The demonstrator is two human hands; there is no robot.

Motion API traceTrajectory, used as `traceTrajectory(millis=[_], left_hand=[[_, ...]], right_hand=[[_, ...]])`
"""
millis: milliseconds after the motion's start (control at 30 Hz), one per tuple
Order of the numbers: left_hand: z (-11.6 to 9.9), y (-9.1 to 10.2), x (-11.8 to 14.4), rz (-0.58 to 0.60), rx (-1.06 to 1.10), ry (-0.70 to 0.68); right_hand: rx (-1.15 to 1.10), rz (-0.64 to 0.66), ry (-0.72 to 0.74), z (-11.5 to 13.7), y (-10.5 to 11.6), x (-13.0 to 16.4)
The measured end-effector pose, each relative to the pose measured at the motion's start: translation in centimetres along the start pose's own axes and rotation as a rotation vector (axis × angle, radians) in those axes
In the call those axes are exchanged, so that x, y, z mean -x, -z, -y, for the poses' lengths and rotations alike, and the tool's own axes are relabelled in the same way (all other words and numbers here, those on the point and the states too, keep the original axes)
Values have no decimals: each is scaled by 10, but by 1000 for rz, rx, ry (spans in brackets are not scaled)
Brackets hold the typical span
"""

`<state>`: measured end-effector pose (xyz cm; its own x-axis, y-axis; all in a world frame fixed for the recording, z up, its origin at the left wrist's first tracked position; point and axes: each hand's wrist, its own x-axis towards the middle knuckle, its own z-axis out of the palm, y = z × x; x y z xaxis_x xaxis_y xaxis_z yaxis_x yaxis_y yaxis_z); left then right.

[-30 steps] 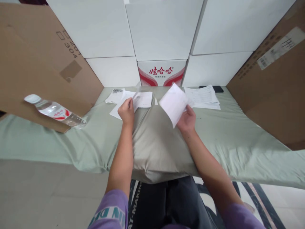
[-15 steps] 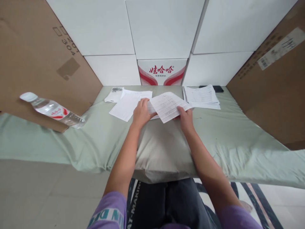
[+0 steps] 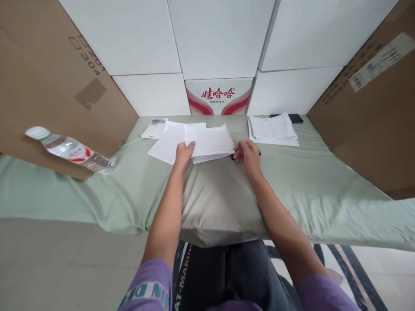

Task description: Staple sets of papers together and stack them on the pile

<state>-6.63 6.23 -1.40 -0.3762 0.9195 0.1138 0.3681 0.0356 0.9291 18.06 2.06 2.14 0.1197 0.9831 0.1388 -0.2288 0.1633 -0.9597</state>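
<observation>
My left hand is closed on the left edge of a small stack of white paper sheets, thumb on top. The stack's lower edge shows several layers, slightly fanned. At the stack's right edge is my right hand, its fingers curled together. A slim dark object shows on both sides of that hand, mostly hidden beneath it; its kind is not clear. Whether the right fingers grip it or the paper's edge cannot be made out. More loose white sheets lie behind and left of my left hand.
A printed paper pile lies at right, with a black phone-like object behind it. At left are a small packet and a tilted water bottle. White boxes and cardboard panels enclose the green-covered surface.
The printed sheet that my right hand held up is no longer raised. The stack now lies flatter in my left hand, and my right hand has come off the sheet beside the dark object.
</observation>
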Motion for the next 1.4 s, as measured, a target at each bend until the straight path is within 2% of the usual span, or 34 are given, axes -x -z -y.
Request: traceTrajectory(millis=[100,200,400,533,667,800,967,1100,1167,1267,1400], left_hand=[[3,1,0,-25,-243,7],[-2,-2,5,-73,-423,40],[-13,-15,12,-101,-460,119],[-18,-18,19,-67,-531,114],[-23,-18,24,-4,-689,60],[-26,-17,28,35,-746,52],[-34,-4,30,-19,-803,64],[-34,3,28,-1,-755,165],[-30,2,26,20,-677,171],[-24,2,19,20,-504,66],[-19,14,5,-16,-162,-187]], right_hand=[[-8,-134,-9,-1,10,-9],[-6,-186,-8,-1,17,-15],[17,-176,24,1,17,-15],[36,-167,38,-1,16,-15],[43,-169,43,-1,15,-14],[59,-170,33,-2,16,-14],[64,-184,25,-3,18,-16],[75,-185,26,-3,19,-17],[94,-179,37,-4,20,-18],[130,-172,49,-5,21,-18],[233,-131,101,-7,19,-18]])
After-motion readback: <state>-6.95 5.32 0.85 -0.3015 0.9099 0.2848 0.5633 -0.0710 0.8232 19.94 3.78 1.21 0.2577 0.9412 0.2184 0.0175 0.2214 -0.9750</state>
